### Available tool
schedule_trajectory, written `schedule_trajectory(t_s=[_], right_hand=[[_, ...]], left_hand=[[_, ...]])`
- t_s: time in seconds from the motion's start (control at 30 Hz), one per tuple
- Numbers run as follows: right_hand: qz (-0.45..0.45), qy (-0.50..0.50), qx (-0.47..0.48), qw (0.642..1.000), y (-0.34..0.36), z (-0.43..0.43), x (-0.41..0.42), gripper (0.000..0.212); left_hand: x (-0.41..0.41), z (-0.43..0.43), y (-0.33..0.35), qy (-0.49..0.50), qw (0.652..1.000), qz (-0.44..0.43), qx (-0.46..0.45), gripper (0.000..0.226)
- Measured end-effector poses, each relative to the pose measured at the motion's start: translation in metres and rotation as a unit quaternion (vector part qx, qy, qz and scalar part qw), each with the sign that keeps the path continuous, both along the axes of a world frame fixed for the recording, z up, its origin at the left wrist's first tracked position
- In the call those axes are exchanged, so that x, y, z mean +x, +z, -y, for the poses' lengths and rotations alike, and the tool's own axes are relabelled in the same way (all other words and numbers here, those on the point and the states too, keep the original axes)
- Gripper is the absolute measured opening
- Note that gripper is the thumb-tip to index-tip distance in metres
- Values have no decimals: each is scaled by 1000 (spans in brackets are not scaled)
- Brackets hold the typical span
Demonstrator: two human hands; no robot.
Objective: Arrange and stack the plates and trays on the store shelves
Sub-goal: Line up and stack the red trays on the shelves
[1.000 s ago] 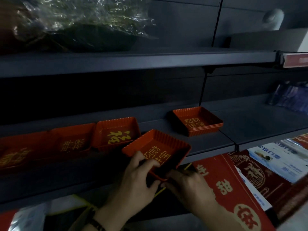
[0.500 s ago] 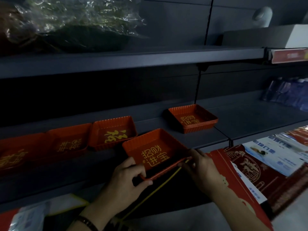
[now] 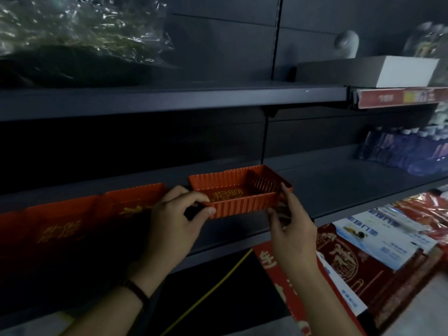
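Left hand [image 3: 177, 214] and right hand [image 3: 291, 224] held 1 red tray [image 3: 240, 204] by its ends, half-hiding a 2nd tray [image 3: 266, 181]; 2 dim trays [image 3: 135, 200] lay left.

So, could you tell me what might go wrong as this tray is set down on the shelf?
The red tray is pinched only at its ends by the left hand and right hand, so it could tip or slip. It overlaps the second tray behind it off-centre, so it may nest crookedly or jam.
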State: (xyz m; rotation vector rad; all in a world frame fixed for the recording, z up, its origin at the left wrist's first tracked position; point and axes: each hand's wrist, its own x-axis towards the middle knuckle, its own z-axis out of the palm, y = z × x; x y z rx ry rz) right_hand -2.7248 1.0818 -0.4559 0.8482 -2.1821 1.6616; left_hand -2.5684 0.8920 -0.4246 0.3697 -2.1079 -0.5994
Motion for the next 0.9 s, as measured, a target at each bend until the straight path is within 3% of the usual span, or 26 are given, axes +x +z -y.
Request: schedule_trajectory(t_s=[0.13,0.3,0.67,0.77,0.9], right_hand=[[81,65,36,994,5,3,-19,83],[92,107,106,984,1,-1,-42,90],[117,40,117,985,-20,21,-50,68],[120,32,124,985,-20,23,-54,68],[118,36,154,980,-21,23,-54,71]], left_hand=[[-55,9,5,-15,1000,-14,-15,15],[-108,19,-6,-19,1000,-3,-13,13],[-178,24,-42,-19,999,30,38,10],[-181,27,-44,-22,996,80,26,11],[-172,30,-51,10,977,213,-15,17]])
